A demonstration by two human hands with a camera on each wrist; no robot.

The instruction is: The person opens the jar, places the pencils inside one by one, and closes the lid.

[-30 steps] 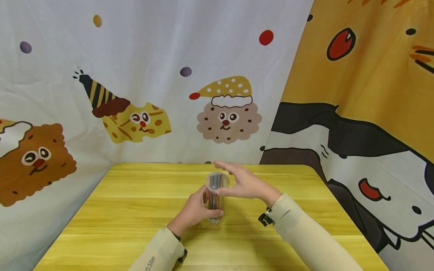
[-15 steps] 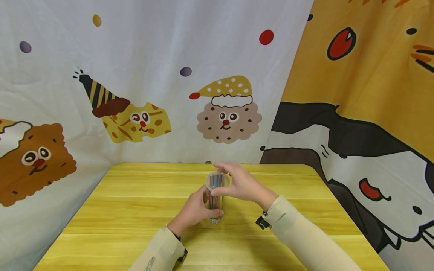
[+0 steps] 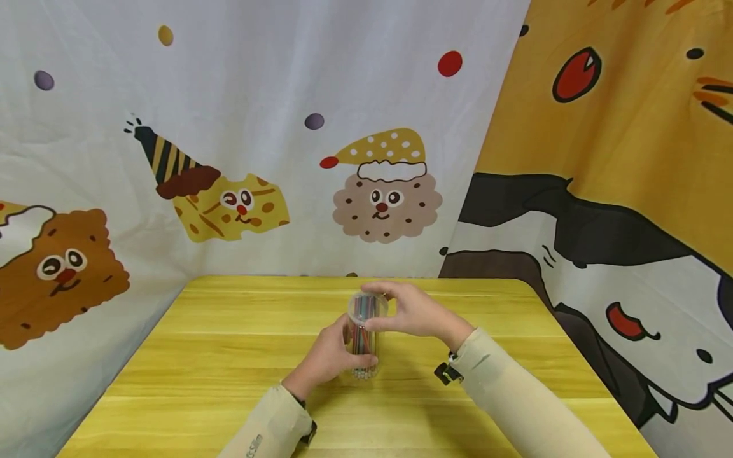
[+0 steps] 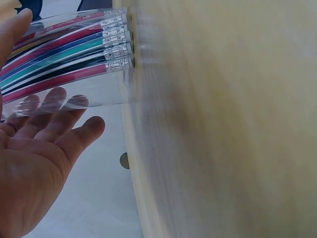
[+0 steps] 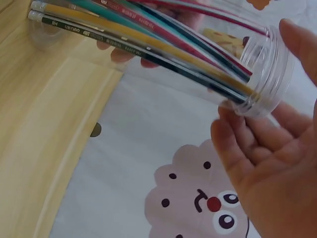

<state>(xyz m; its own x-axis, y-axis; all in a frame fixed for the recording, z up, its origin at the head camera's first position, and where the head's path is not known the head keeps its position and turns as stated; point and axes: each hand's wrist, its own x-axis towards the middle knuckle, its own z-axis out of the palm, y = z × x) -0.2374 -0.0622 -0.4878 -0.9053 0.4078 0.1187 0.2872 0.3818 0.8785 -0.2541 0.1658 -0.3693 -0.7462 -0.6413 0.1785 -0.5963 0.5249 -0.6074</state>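
Observation:
A tall clear plastic jar (image 3: 373, 343) stands upright on the table, holding several pencils (image 4: 59, 64) in red, blue, green, black and yellow. Their eraser ends point down at the jar's base. My left hand (image 3: 326, 353) grips the jar's body from the left, thumb across the near side. At the top, a clear round lid (image 5: 277, 74) sits on the jar's mouth. My right hand (image 3: 413, 312) holds this lid from the right, thumb at the near edge and fingers around the far edge. Some left fingers show through the clear wall in the right wrist view.
The yellow wood-grain table (image 3: 240, 318) reaches to a hanging cloth (image 3: 246, 83) printed with cartoon biscuits and cheese. An orange, black and white cartoon panel (image 3: 601, 222) hangs on the right.
My right hand has turned leftward round the lid, then back to the right, its fingers now lower and closer about the rim. The left hand and jar stay in place.

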